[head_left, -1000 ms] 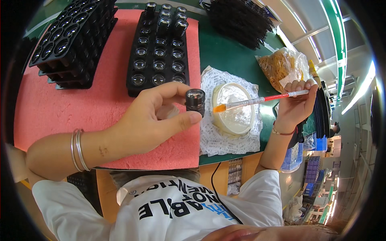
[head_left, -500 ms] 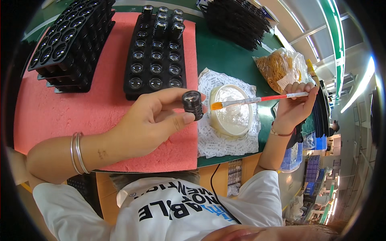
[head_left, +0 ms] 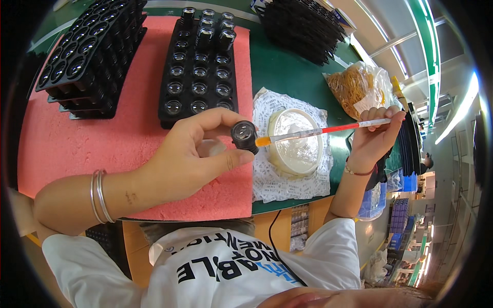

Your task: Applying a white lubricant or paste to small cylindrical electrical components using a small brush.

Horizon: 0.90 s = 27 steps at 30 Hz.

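Between its thumb and fingers, my left hand (head_left: 197, 146) grips a short black cylinder with a clear lens end (head_left: 244, 135), tilted with the lens facing up toward me. My right hand (head_left: 376, 134) is closed round the far end of a slim paintbrush (head_left: 328, 129) with a red and whitish handle. The brush's yellow bristles touch or nearly touch the right side of the cylinder. Under the brush, a round whitish tub (head_left: 275, 154) with a glossy, clear-looking surface stands on a crumpled printed paper sheet (head_left: 264, 187).
A black tray (head_left: 164, 119) of similar lens cylinders lies on a pink foam mat (head_left: 138, 102). At far left rises a stack of black trays (head_left: 84, 84). A bag of tan bands (head_left: 354, 84) and a pile of black parts (head_left: 300, 28) lie on the green table (head_left: 267, 72).
The brush has moved left, bringing its bristles up to the cylinder. My left hand has tilted the cylinder so its lens faces more toward me.
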{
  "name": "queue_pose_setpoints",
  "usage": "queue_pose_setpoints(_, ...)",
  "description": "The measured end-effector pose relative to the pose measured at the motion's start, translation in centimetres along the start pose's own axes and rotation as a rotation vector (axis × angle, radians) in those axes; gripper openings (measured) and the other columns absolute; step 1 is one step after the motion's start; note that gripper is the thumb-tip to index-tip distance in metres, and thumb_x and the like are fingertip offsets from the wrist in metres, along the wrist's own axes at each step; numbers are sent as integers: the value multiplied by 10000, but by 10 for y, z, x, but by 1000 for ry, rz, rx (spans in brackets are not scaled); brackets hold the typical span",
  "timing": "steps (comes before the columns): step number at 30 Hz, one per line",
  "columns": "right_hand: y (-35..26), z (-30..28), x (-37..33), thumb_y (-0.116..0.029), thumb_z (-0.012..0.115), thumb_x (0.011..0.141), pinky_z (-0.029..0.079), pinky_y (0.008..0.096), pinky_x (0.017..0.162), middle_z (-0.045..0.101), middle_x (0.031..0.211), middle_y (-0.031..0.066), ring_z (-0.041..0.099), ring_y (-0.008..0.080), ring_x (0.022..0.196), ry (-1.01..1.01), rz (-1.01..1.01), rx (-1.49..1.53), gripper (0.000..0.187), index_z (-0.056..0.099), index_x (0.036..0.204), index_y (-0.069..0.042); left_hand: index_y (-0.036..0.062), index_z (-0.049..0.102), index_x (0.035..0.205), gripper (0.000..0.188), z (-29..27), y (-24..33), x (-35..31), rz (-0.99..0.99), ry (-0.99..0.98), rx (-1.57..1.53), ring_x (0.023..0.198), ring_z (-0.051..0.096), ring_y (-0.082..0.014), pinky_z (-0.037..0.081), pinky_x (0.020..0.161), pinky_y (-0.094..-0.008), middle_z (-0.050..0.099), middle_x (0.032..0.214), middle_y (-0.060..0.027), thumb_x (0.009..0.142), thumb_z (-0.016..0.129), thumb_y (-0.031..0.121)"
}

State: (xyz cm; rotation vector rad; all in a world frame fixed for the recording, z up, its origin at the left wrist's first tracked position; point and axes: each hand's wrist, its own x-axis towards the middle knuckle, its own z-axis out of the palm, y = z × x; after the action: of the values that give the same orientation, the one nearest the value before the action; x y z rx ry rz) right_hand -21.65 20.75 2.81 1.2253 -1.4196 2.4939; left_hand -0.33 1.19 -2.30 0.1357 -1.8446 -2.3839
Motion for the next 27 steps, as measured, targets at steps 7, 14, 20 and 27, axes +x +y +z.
queue_pose_setpoints(7, 1, -2, 1, -304, 443, 873, 292, 202, 428, 441, 489, 44, 361, 80, 430, 35, -10, -63, 294, 429, 700, -67, 5, 505, 1003, 249, 0, -4, 3, 23, 5, -23, 583, 409, 27, 341, 495, -125, 532, 852, 26, 771, 588, 42)
queue_pose_setpoints(14, 1, 0, 2, -293, 446, 874, 302, 205, 422, 448, 489, 50, 373, 93, 423, 69, -38, -91, 297, 438, 697, -55, 6, 487, 1070, 276, -1, 4, 3, -78, -76, -3, 703, 486, -9, 414, 599, -145, 553, 949, -2, 800, 532, 38)
queue_pose_setpoints(20, 1, -4, 3, -269, 477, 862, 320, 199, 439, 472, 537, 39, 386, 88, 447, 137, -82, -118, 264, 456, 717, -50, 9, 488, 1085, 282, 2, 7, 2, 2, -68, 6, 684, 473, 9, 386, 530, -134, 558, 976, -9, 805, 509, 39)
queue_pose_setpoints(27, -7, -12, 10, -243, 487, 858, 311, 180, 452, 453, 580, 0, 373, 63, 498, 177, -10, 174, 208, 451, 744, -72, 3, 462, 990, 325, -2, 32, -10, 152, -104, 86, 807, 520, -69, 448, 608, -175, 535, 920, -41, 723, 645, 32)
